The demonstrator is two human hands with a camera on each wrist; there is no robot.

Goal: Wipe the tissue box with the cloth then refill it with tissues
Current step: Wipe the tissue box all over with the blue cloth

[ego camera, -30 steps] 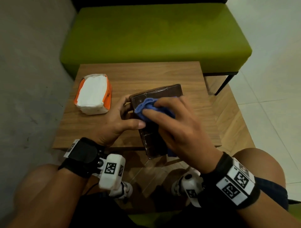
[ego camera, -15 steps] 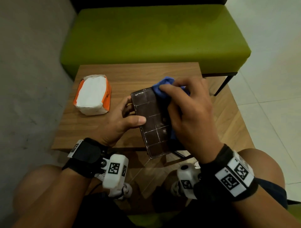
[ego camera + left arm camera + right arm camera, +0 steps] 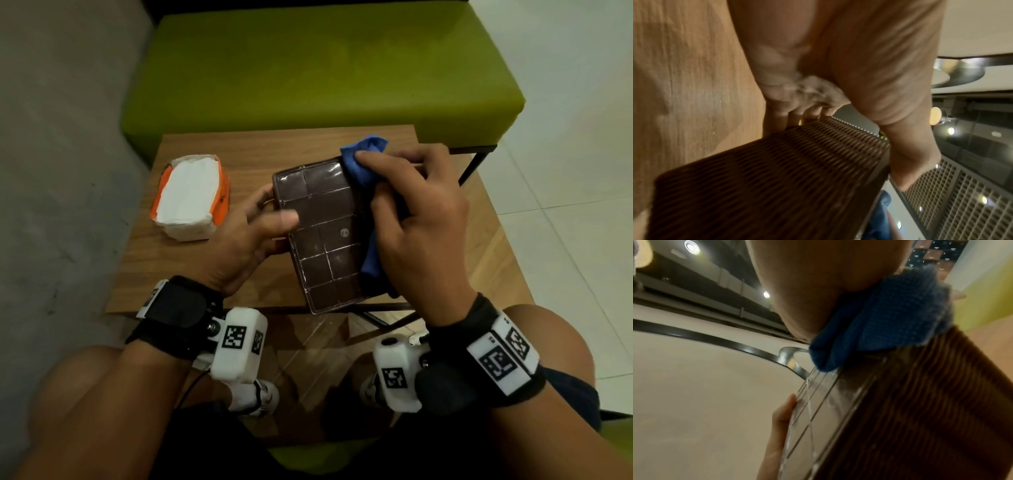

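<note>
A dark brown tissue box with a glossy gridded face and woven sides stands on the wooden table, overhanging its near edge. My left hand grips the box's left side, thumb on the top face and fingers behind the far corner. My right hand holds a crumpled blue cloth and presses it on the box's right side and far right corner. A pack of white tissues in an orange wrapper lies at the table's left.
A green upholstered bench stands right behind the table. A grey wall runs along the left, pale floor tiles lie at the right. My knees sit below the table's near edge.
My right hand has slid the blue cloth from the box's near left corner across to its far right edge. The left hand has kept its hold on the box.
</note>
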